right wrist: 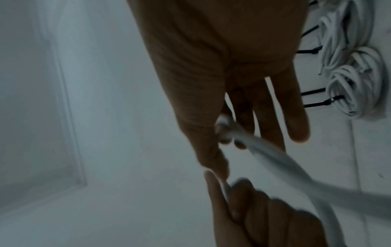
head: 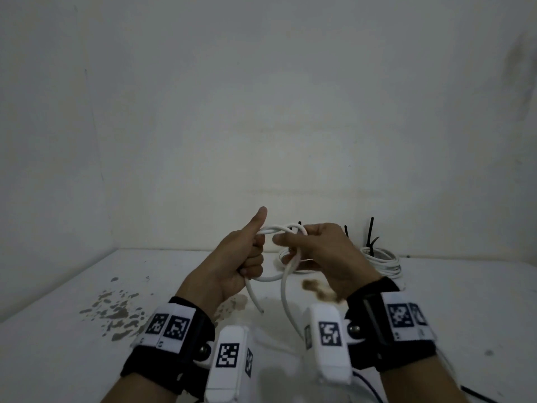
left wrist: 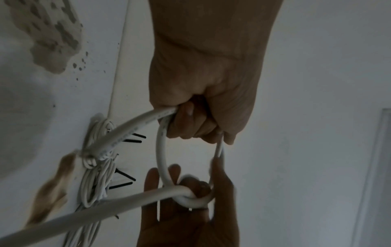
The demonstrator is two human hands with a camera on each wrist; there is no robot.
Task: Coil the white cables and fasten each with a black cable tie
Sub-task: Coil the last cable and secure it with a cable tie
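Observation:
My left hand [head: 252, 253] grips a white cable [head: 280, 229] in a fist with the thumb pointing up, a little above the table. My right hand [head: 287, 242] pinches the other side of the small loop between thumb and forefinger, its other fingers straight. In the left wrist view the cable [left wrist: 160, 150] curves from the left fist [left wrist: 196, 122] down to the right hand [left wrist: 190, 192], where it crosses itself. One short end [head: 255, 298] and a longer run [head: 286, 303] hang toward the table. Several coiled white bundles [head: 382, 261] with black cable ties [head: 371, 234] lie behind the hands.
The white table [head: 72, 359] meets white walls at the back and left. Flaked grey patches [head: 116, 311] mark its left side and a brown stain [head: 316, 289] lies under my right wrist. A loose black tie [head: 476, 396] lies at the front right.

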